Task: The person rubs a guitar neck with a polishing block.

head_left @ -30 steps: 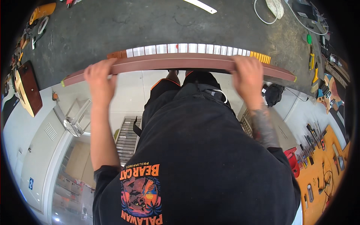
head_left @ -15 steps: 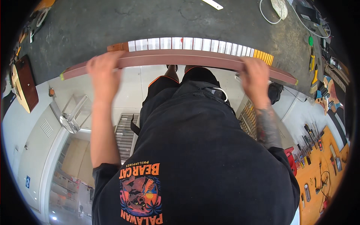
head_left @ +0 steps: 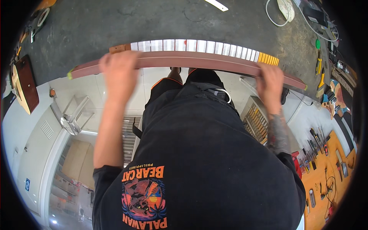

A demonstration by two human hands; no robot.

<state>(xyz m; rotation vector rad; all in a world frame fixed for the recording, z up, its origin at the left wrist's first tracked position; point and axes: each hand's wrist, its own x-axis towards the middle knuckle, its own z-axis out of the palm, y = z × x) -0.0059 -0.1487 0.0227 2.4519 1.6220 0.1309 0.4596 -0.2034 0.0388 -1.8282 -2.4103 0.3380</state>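
Observation:
A long, straight reddish-brown bar [head_left: 191,59] with yellow-green ends lies along the front edge of the workbench. My left hand [head_left: 119,71], a little blurred, is closed over its left part from above. Toward the other end my right hand [head_left: 271,82] grips the bar, fingers wrapped over its edge. Just behind it runs what looks like a guitar neck's fretboard [head_left: 191,45], with silvery-white strips between dark lines and yellow strips at the right end. A brown wooden piece [head_left: 120,48] shows at its left end. The bar hides the near side of the fretboard.
The dark workbench [head_left: 153,23] bears a white flat strip [head_left: 217,4], a looped white cable [head_left: 276,23] and yellow-handled tools [head_left: 321,76] at the right. A dark red-brown panel [head_left: 27,84] stands at the left edge. Below right, tools line an orange-brown board [head_left: 333,165].
Both hands and the bar have slid to the right. The fretboard has stayed in about the same place.

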